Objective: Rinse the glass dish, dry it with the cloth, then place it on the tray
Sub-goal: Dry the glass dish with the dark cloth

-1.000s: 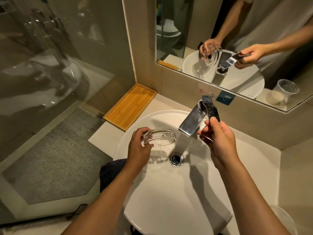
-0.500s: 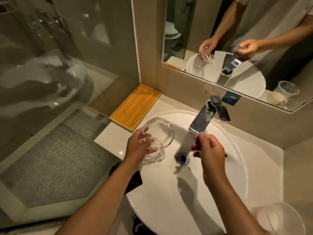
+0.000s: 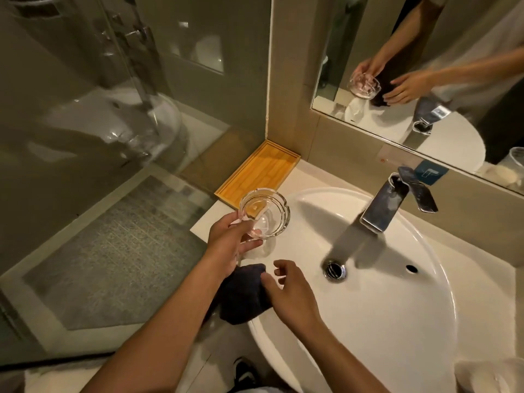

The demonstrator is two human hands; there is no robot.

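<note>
The dish (image 3: 265, 213), clear glass with a notched rim, is held above the left edge of the basin (image 3: 397, 321), tilted, by the left hand (image 3: 231, 241) whose fingers close on its near rim. Below it the dark cloth (image 3: 243, 293) lies bunched on the basin's left rim, and the right hand (image 3: 289, 293) is at the cloth's right side with fingers spread and loosely curled, holding nothing. The tray (image 3: 259, 173) sits in the worktop's far left corner, the tap (image 3: 388, 205) at the basin's far edge.

White sink (image 3: 397, 321), chrome faucet (image 3: 385, 208), drain (image 3: 334, 270); mirror (image 3: 425, 38) above; glass shower wall (image 3: 85, 109) left.
</note>
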